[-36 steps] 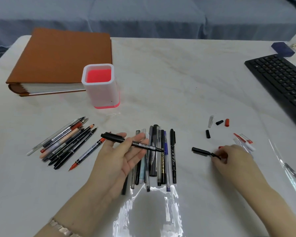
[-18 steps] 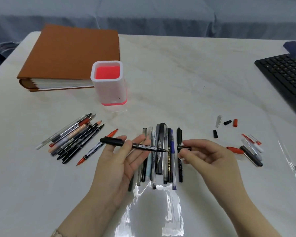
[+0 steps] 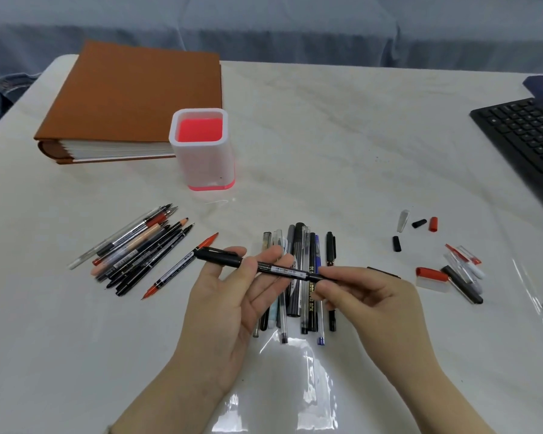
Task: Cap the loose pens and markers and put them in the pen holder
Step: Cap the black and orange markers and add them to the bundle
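Note:
My left hand (image 3: 229,308) holds a black pen (image 3: 264,266) level above the table, its capped end pointing left. My right hand (image 3: 373,302) pinches a black cap (image 3: 384,273) against the pen's right tip; my fingers hide the joint. The white pen holder (image 3: 201,155) with a pink inside stands upright behind, and nothing shows in it. A fan of loose pens (image 3: 138,252) lies at the left. A row of pens (image 3: 304,245) lies under my hands. Loose caps (image 3: 420,223) are scattered at the right.
A brown binder (image 3: 132,98) lies behind the holder at the back left. A black keyboard (image 3: 527,136) sits at the right edge. More caps and short markers (image 3: 458,274) lie right of my right hand. The white marble table (image 3: 326,136) shows glare near me.
My right hand picked up a black cap from the right and carried it left to the tip of the pen. My left hand kept the pen roughly in place.

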Demonstrator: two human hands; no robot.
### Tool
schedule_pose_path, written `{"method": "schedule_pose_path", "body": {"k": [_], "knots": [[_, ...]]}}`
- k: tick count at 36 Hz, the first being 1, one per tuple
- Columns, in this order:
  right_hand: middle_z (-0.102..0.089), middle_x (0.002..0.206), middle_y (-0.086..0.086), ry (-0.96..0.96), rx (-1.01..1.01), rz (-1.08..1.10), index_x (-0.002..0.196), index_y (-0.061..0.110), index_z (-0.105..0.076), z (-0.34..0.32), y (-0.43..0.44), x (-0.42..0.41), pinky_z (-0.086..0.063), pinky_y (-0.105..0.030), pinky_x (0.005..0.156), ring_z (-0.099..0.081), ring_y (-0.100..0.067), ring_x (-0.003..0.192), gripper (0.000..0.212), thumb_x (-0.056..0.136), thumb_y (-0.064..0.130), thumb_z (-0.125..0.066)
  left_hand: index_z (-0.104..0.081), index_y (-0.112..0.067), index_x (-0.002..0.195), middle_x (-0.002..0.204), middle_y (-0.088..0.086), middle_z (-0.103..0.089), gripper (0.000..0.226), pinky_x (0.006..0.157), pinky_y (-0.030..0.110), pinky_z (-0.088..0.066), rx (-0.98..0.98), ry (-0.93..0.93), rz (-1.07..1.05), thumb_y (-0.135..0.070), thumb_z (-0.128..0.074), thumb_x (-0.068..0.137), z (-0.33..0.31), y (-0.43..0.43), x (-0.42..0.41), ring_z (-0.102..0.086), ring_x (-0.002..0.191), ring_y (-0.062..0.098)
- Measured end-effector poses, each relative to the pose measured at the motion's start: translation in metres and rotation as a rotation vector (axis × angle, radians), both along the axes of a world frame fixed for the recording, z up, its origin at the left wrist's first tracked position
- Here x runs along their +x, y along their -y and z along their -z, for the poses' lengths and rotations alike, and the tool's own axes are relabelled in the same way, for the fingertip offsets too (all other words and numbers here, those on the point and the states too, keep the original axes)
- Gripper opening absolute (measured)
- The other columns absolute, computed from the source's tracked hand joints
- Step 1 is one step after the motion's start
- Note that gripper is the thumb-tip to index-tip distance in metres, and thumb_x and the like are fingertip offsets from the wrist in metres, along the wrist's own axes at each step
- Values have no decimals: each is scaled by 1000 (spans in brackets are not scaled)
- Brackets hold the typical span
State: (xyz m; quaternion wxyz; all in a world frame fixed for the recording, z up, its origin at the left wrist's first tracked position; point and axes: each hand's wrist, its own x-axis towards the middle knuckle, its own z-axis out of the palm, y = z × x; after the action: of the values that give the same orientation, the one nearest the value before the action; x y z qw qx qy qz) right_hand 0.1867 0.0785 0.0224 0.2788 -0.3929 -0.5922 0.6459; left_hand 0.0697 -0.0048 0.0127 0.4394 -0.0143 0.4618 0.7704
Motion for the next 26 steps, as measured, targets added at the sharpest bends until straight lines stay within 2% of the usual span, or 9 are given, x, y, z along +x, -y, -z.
{"method": "schedule_pose_path", "body": {"k": [6, 10, 14, 16, 18, 20, 22, 24, 26], "knots": [[-71, 56, 7, 0, 134, 1, 68, 19, -71, 3, 0, 0, -48, -7, 55, -65, -2, 52, 29, 69, -10, -68, -45, -13, 84, 82, 16, -73, 17, 66, 24, -58, 19, -141, 21, 0, -37, 91, -4, 2, 5, -71, 82, 24], [-71, 56, 2, -35, 124, -9, 68, 16, -71, 4, 0, 1, -49, -9, 55, -66, -6, 51, 28, 71, -12, -66, -44, -13, 82, 83, 15, -73, 16, 70, 23, -58, 15, -201, 38, -2, -37, 91, -4, 2, 8, -71, 83, 25], [-70, 55, 0, 9, 131, -53, 69, 19, -71, 10, -1, 2, -49, -10, 55, -66, -8, 50, 30, 73, -11, -65, -43, -11, 83, 80, 14, -73, 13, 70, 23, -58, -9, -246, 38, -2, -38, 90, -1, 2, 9, -71, 80, 24], [-70, 57, 1, 102, 180, -120, 69, 27, -70, 15, -2, 5, -48, -10, 55, -64, -6, 50, 33, 75, -6, -66, -44, -10, 83, 78, 15, -73, 14, 68, 23, -58, -47, -280, 54, 0, -38, 91, 2, 2, 10, -72, 79, 25], [-70, 64, 3, 260, 310, -251, 68, 31, -70, 21, -3, 6, -48, -13, 57, -63, -7, 54, 27, 78, 6, -67, -45, -8, 84, 76, 17, -73, 12, 64, 21, -57, -108, -337, 82, 2, -42, 90, 3, 2, 10, -72, 75, 24], [-67, 68, 3, 418, 454, -394, 81, 32, -68, 25, -2, 7, -48, -21, 65, -61, -10, 65, 12, 80, 20, -65, -48, -7, 85, 74, 13, -74, 7, 63, 16, -55, -182, -437, 129, -1, -50, 88, 3, 1, 11, -72, 70, 17], [-60, 67, 7, 508, 526, -475, 91, 31, -68, 28, -2, 8, -43, -17, 71, -54, -7, 78, 11, 84, 29, -60, -55, -10, 83, 71, 7, -74, 5, 61, 9, -49, -276, -595, 202, -7, -58, 84, 5, 1, 10, -67, 60, 7], [-55, 66, 10, 525, 538, -458, 92, 30, -69, 31, -4, 9, -37, -11, 70, -46, -2, 84, 12, 85, 28, -59, -61, -16, 81, 71, 6, -73, 4, 58, 5, -44, -350, -708, 257, -12, -63, 82, 9, 2, 6, -62, 57, 1], [-58, 61, 9, 518, 493, -374, 81, 28, -69, 33, -7, 12, -37, -13, 65, -47, -1, 78, 11, 84, 22, -60, -63, -24, 81, 74, -3, -71, 6, 63, 4, -43, -438, -813, 284, -17, -63, 83, 15, 5, -3, -62, 67, -2]]}}
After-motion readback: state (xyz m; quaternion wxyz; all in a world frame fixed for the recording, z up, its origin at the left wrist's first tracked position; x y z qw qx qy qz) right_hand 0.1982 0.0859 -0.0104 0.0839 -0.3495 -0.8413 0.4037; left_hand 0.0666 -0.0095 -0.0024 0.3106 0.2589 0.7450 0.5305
